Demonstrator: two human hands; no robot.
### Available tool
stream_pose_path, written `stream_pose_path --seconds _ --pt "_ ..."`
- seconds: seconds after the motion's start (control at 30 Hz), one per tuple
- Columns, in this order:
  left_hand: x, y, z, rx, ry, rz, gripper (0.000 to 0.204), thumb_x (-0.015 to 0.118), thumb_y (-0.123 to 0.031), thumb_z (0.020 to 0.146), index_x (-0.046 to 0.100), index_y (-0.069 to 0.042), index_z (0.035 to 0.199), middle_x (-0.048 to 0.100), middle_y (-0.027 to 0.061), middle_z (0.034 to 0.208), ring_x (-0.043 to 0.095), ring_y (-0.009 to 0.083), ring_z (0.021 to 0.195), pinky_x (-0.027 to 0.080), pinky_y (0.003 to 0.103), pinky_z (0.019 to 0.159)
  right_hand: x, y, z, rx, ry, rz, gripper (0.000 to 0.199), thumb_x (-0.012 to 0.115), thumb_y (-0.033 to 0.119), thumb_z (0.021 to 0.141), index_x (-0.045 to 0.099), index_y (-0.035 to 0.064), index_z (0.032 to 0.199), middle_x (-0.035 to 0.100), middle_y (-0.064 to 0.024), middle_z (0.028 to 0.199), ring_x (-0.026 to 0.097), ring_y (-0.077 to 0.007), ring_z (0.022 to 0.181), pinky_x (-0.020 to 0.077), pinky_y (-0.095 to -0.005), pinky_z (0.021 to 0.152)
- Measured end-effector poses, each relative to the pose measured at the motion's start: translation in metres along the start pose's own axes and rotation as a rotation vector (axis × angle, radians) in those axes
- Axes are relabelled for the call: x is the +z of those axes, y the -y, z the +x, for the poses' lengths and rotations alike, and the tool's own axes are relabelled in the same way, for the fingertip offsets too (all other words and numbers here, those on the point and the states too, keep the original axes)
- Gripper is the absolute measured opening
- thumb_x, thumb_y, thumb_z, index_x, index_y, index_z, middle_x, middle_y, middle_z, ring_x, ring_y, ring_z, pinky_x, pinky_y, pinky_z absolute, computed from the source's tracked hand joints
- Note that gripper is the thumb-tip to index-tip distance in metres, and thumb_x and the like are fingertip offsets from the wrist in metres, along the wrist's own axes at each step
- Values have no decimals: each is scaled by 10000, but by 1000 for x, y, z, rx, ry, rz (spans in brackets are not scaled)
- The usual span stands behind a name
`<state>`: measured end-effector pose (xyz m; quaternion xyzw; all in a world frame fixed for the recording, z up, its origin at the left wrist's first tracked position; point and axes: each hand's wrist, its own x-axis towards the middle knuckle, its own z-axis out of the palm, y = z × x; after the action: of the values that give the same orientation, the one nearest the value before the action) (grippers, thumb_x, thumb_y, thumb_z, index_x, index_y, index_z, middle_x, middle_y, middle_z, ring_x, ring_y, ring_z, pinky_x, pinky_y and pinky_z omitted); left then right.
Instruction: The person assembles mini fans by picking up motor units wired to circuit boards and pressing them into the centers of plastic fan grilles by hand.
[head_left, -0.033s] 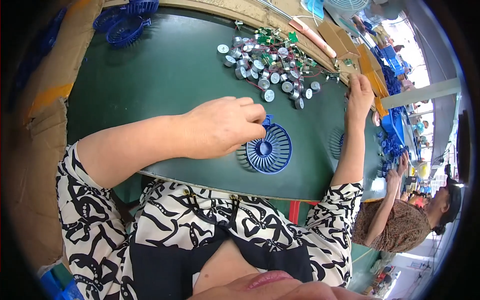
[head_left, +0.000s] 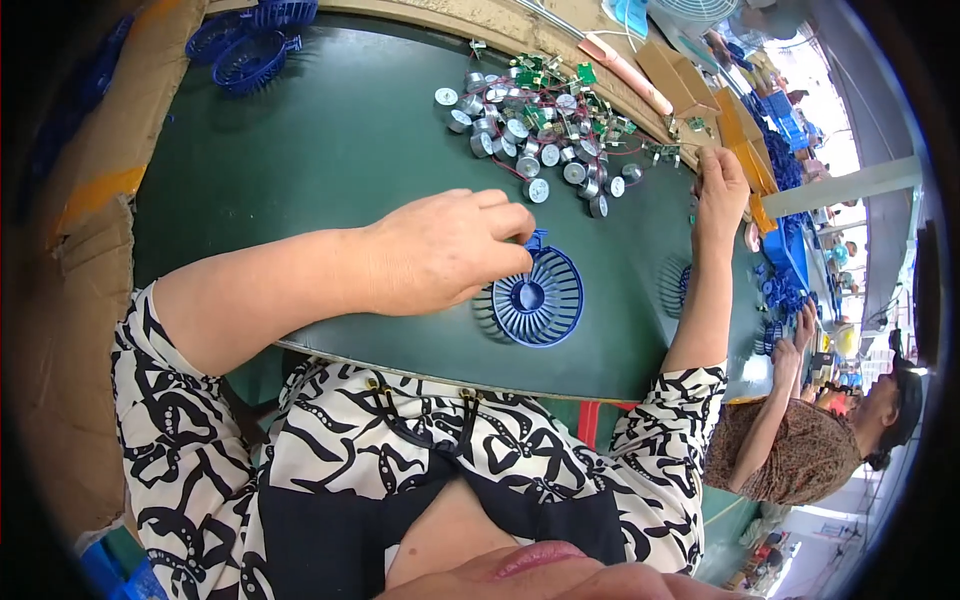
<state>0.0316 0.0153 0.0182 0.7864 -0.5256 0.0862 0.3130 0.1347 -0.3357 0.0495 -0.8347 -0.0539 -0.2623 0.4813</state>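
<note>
A round blue plastic fan guard point(head_left: 560, 300), with slats spreading from a hub, lies on the green table near its front edge. My left hand point(head_left: 450, 250) is closed at the guard's upper left rim, next to its small clip; the fingertips are partly hidden. My right hand point(head_left: 720, 190) is at the table's right side by the cardboard boxes. Its thumb and fingers are pinched together, and what they hold, if anything, is too small to make out. Beyond both hands lies a heap of small silver motors point(head_left: 515, 130) with red wires and green circuit boards point(head_left: 540, 75).
More blue fan guards point(head_left: 250, 62) lie at the far left corner. Another guard point(head_left: 684, 285) is partly behind my right forearm. Cardboard point(head_left: 90, 350) borders the left side. Open cardboard boxes point(head_left: 675, 80) and a pink tool point(head_left: 625, 75) line the far edge. A co-worker point(head_left: 800, 450) sits at right.
</note>
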Motion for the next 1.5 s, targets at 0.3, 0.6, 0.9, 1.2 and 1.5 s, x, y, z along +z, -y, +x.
stream_pose_path --seconds 0.3,0.6,0.9,1.2,1.5 --pt "6 4 -1 11 39 29 266 688 -57 790 656 -47 1054 546 169 1291 517 345 1242 444 442 1025 8 -7 -5 151 306 -228 187 663 178 912 695 -2 950 594 23 730 507 -61 667 407 -236 605" --pt "3 5 -2 -22 90 -9 263 691 -72 799 640 -52 1057 549 160 1275 531 334 1219 449 442 1009 8 -3 -9 179 516 -331 235 719 201 854 688 -16 936 612 10 740 526 -77 681 422 -252 623" --pt "3 8 -1 -27 130 -10 264 689 -73 797 629 -45 1053 543 173 1279 544 334 1192 457 431 994 13 3 -9 490 735 -79 214 678 231 892 584 129 729 459 89 623 386 -29 524 301 -223 481" --pt "-2 7 0 -74 235 -29 291 701 -62 762 629 -55 1045 538 162 1298 547 333 1181 455 438 993 24 21 -18 488 796 -117 228 681 256 902 617 119 731 446 86 596 397 -38 539 318 -245 496" --pt "2 8 2 -49 169 -31 250 687 -47 757 622 -47 999 545 163 1285 537 333 1199 469 433 980 24 19 -12 280 761 -408 280 659 227 887 552 96 664 370 79 598 313 -36 524 234 -267 464"
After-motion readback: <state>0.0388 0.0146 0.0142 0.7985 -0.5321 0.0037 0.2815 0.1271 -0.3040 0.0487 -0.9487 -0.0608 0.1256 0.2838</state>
